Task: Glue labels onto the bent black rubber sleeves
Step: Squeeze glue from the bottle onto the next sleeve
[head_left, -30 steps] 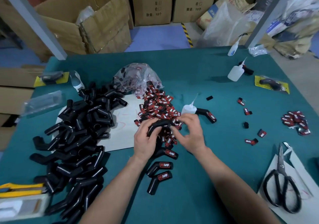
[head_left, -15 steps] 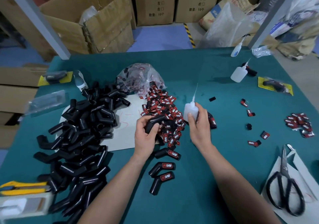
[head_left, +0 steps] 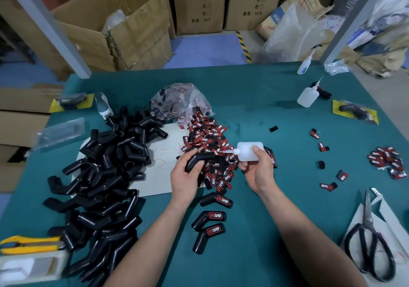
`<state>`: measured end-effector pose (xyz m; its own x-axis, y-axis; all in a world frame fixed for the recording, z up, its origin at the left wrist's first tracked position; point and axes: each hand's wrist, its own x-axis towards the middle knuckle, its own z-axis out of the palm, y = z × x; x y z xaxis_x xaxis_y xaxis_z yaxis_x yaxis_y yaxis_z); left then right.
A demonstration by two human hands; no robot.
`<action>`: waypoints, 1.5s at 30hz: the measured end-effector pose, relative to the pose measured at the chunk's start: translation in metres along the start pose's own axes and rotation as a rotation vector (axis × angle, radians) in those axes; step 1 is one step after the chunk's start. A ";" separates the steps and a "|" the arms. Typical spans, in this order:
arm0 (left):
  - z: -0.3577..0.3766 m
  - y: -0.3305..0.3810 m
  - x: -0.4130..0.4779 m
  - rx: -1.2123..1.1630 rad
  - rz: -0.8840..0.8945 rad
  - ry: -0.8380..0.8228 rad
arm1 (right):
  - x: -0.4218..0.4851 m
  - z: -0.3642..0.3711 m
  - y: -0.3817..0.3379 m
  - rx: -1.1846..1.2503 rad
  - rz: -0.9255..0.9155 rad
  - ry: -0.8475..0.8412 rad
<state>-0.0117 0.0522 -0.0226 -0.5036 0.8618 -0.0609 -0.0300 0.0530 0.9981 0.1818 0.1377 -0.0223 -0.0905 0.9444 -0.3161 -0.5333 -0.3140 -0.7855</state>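
The left hand (head_left: pixel 184 177) curls its fingers round a bent black sleeve (head_left: pixel 200 158) and holds it just above the labels (head_left: pixel 209 139), which are heaped under and beyond the fingertips. The right hand (head_left: pixel 257 172) pinches a translucent bottle (head_left: pixel 250 151) between thumb and fingers. The bottle is turned sideways, so its nozzle points at the sleeve's upper arm. The tip seems to touch the rubber, though the view is too coarse to be sure. The labels are red and black and read "TAPER" in white, after a red word too small to make out. Just nearer than the left wrist lie three labelled sleeves (head_left: pixel 210 217) bearing the same print. Left of the left fingers sprawls the bare pile (head_left: pixel 99 176) of black sleeves. Far beyond both hands, cartons (head_left: pixel 199 3) carry printed Chinese lines ending "10个".
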 end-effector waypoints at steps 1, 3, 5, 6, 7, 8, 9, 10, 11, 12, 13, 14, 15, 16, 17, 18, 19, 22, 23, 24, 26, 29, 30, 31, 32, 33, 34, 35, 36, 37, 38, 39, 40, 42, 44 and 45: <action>0.000 0.001 0.000 0.006 -0.003 0.000 | 0.000 0.000 0.001 -0.036 0.007 0.020; 0.000 0.001 -0.001 0.008 -0.019 0.016 | -0.001 0.000 0.004 -0.088 0.002 0.024; -0.002 0.000 -0.003 0.006 -0.027 0.039 | -0.003 0.002 0.005 -0.094 -0.026 -0.003; -0.002 0.000 -0.003 0.012 -0.030 0.041 | -0.004 0.003 0.005 -0.091 -0.031 -0.020; -0.002 -0.001 -0.003 0.020 -0.030 0.038 | -0.005 0.004 0.004 -0.084 -0.030 -0.037; -0.002 -0.001 -0.003 0.031 -0.022 0.031 | -0.005 0.005 0.003 -0.074 -0.026 -0.050; -0.002 -0.002 -0.004 0.046 -0.007 0.022 | -0.006 0.006 0.004 -0.063 -0.023 -0.054; -0.002 -0.003 -0.004 0.061 0.007 0.016 | -0.006 0.007 0.005 -0.056 -0.024 -0.049; -0.003 -0.004 -0.003 0.078 0.015 0.014 | -0.006 0.010 0.006 -0.052 -0.030 -0.036; -0.004 -0.004 -0.002 0.100 0.019 0.013 | -0.007 0.014 0.007 -0.054 -0.039 -0.020; -0.006 -0.004 0.000 0.131 0.025 0.009 | -0.007 0.017 0.009 -0.061 -0.051 -0.005; -0.007 -0.004 0.003 0.165 0.037 -0.001 | -0.006 0.019 0.010 -0.071 -0.063 0.006; -0.007 -0.004 0.005 0.194 0.051 -0.012 | -0.006 0.021 0.011 -0.075 -0.071 0.015; -0.006 -0.004 0.007 0.208 0.059 -0.017 | -0.006 0.021 0.011 -0.074 -0.074 0.023; -0.005 -0.003 0.009 0.211 0.059 -0.017 | -0.005 0.022 0.011 -0.074 -0.074 0.034; -0.003 -0.003 0.011 0.210 0.056 -0.014 | -0.004 0.022 0.011 -0.079 -0.075 0.049; -0.001 -0.003 0.011 0.211 0.055 -0.009 | -0.004 0.022 0.011 -0.087 -0.078 0.068; -0.002 -0.004 0.010 0.201 0.060 0.011 | -0.003 0.026 0.011 -0.082 -0.093 0.098; -0.002 -0.005 0.009 0.197 0.067 0.011 | -0.002 0.027 0.011 -0.077 -0.099 0.100; -0.003 -0.004 0.009 0.194 0.072 0.011 | -0.001 0.027 0.010 -0.075 -0.100 0.098; -0.003 -0.003 0.008 0.183 0.065 0.007 | 0.001 0.027 0.009 -0.074 -0.089 0.093; -0.003 -0.004 0.009 0.170 0.043 0.004 | 0.001 0.025 0.009 -0.057 -0.077 0.086; -0.002 -0.004 0.008 0.164 0.044 0.000 | 0.001 0.024 0.008 -0.045 -0.080 0.080; -0.002 -0.003 0.008 0.155 0.041 -0.006 | 0.001 0.023 0.008 -0.034 -0.083 0.078; -0.001 -0.003 0.007 0.142 0.035 -0.012 | 0.001 0.022 0.007 -0.026 -0.087 0.078; -0.001 -0.002 0.007 0.130 0.027 -0.018 | 0.002 0.021 0.006 -0.020 -0.092 0.079; -0.001 -0.001 0.006 0.124 0.022 -0.028 | 0.002 0.021 0.006 -0.016 -0.099 0.084; -0.002 0.000 0.006 0.126 0.023 -0.040 | 0.002 0.021 0.005 -0.012 -0.109 0.092; -0.001 0.000 0.006 0.132 0.028 -0.053 | 0.003 0.021 0.004 -0.008 -0.121 0.104; -0.001 -0.001 0.006 0.140 0.031 -0.064 | 0.004 0.021 0.004 -0.010 -0.133 0.121; -0.001 -0.001 0.006 0.143 0.032 -0.071 | 0.004 0.020 0.004 -0.016 -0.145 0.140; -0.001 -0.001 0.005 0.141 0.030 -0.074 | 0.003 0.020 0.004 -0.025 -0.159 0.159; -0.001 -0.001 0.005 0.140 0.031 -0.074 | 0.002 0.020 0.005 -0.033 -0.175 0.180; -0.002 -0.001 0.005 0.157 0.041 -0.067 | 0.000 0.021 0.008 -0.060 -0.214 0.214; -0.003 0.000 0.006 0.172 0.042 -0.060 | -0.002 0.022 0.009 -0.089 -0.260 0.220; -0.003 0.000 0.006 0.177 0.033 -0.058 | -0.003 0.023 0.010 -0.100 -0.279 0.221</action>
<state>-0.0176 0.0554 -0.0232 -0.4507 0.8921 -0.0333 0.1405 0.1077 0.9842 0.1576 0.1342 -0.0172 0.2361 0.9547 -0.1813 -0.4264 -0.0658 -0.9021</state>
